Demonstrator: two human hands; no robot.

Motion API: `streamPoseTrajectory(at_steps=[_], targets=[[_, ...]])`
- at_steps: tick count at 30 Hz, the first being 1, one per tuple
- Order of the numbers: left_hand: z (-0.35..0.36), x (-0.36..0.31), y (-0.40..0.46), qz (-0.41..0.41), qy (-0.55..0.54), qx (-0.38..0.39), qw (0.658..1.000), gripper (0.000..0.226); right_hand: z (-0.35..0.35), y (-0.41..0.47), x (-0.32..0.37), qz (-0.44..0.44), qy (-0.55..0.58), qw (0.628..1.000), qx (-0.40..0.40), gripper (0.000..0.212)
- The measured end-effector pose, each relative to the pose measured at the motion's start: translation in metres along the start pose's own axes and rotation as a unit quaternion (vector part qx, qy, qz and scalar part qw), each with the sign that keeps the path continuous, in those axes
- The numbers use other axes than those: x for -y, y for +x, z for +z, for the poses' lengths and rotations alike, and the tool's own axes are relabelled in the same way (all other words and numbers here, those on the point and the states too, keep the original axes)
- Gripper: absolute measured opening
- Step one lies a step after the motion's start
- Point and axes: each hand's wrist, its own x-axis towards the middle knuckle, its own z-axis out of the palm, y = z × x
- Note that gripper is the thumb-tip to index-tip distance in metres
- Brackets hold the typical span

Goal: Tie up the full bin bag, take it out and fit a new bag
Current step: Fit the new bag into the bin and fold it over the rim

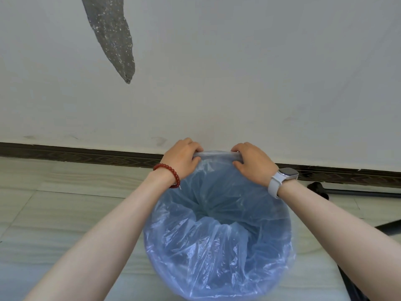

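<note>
A translucent blue bin bag (217,242) lines a round bin seen from above, its plastic folded over the near rim and sagging down inside. My left hand (183,156) grips the bag's edge at the far rim, fingers curled over it, a red bead bracelet on the wrist. My right hand (251,162) grips the same far edge a little to the right, with a white watch on the wrist. Between the hands the bag's edge (217,153) is stretched along the rim. The bin's own wall is hidden under the plastic.
The bin stands on a pale tiled floor (65,203) close to a white wall with a dark skirting board (86,154). Dark metal legs or poles (358,193) lie on the floor at the right. A grey patch (112,35) marks the wall.
</note>
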Motion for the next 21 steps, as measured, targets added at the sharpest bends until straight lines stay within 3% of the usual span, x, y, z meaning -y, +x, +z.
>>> streamPoseTrajectory(at_steps=[6,10,15,18,21], targets=[[-0.020,-0.004,0.002,0.016,-0.052,-0.054,0.997,0.023,-0.014,0.000,0.009,-0.049,0.034,0.996,-0.062,0.030],[-0.030,-0.019,0.013,0.014,-0.158,0.019,0.987,0.023,-0.025,0.003,0.013,-0.056,0.125,0.991,-0.012,0.035],[-0.029,-0.017,0.026,-0.013,-0.132,0.122,0.984,0.019,-0.030,0.005,0.005,-0.001,0.211,0.977,0.045,0.024],[-0.024,-0.012,0.026,-0.052,-0.119,0.128,0.983,0.021,-0.028,0.002,-0.001,0.044,0.234,0.968,0.074,0.013],[-0.014,-0.007,0.023,-0.057,-0.086,0.096,0.990,0.021,-0.021,0.003,-0.004,0.049,0.189,0.979,0.065,0.021]])
